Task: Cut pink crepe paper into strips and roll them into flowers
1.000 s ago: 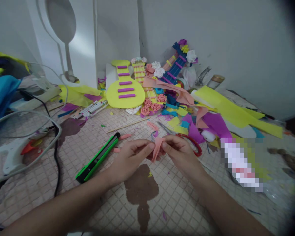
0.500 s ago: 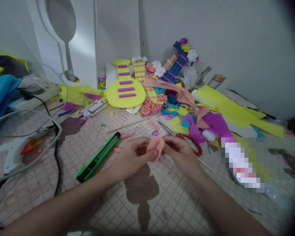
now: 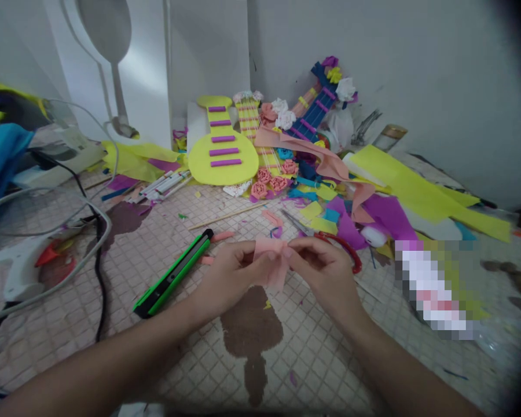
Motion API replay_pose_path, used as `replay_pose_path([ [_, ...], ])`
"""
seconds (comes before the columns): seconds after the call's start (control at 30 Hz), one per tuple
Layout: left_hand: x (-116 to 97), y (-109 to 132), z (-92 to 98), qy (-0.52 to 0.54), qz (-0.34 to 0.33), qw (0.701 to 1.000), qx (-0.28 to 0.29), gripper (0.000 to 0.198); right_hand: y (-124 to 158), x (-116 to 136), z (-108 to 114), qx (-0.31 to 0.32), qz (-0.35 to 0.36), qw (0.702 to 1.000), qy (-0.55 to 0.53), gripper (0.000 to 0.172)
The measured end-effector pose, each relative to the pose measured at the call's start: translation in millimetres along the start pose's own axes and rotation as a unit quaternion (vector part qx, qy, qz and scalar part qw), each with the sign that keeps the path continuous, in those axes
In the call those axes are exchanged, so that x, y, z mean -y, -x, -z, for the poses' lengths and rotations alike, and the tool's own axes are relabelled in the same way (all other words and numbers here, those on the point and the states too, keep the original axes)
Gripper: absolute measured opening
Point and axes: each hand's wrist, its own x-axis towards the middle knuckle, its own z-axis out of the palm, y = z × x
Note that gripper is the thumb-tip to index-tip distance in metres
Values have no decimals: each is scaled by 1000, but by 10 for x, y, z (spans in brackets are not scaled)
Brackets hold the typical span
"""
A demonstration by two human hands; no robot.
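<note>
Pinching pink paper [image 3: 278,279], left fingers [image 3: 260,265] and right fingers [image 3: 296,262] sit left of a perhaps-labelled, pixelated object [image 3: 429,289].

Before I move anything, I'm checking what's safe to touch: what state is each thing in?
Left grip: closed on pink paper.
Right grip: pinching its edge.
Pink paper: held up, partly covered.
Cutter: lying flat, no blade showing.
Scissors: lying; open or shut, cannot tell.
Glue gun: on its side; power, cannot tell.
Jar: lid seems on.
Plain yellow guitar: leaning, no strings showing.
Blue guitar: tilted, strung.
</note>
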Motion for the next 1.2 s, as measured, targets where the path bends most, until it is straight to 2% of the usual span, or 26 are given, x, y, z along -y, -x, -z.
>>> replay_pose_path([
  [0.1,-19,8,6,-30,-4,1000,3,32,15,7,-12,-19,10,999,34,8],
  [0.37,-23,-2,-11,-31,17,999,-11,28,43,22,-21,7,25,999,38,6],
  [0.57,-22,-8,-9,-40,39,998,-19,29,39,22,-30,-19,30,998,57,3],
  [0.77,17,12,-9,-28,32,999,-5,30,57,29,-42,-38,138,981,129,8],
  [0.9,4,18,-1,-35,-3,999,-1,30,62,52,-41,-45,202,963,171,11],
  [1.2,-37,-2,-1,-18,-36,999,5,32,70,45,-45,-30,300,930,208,10],
])
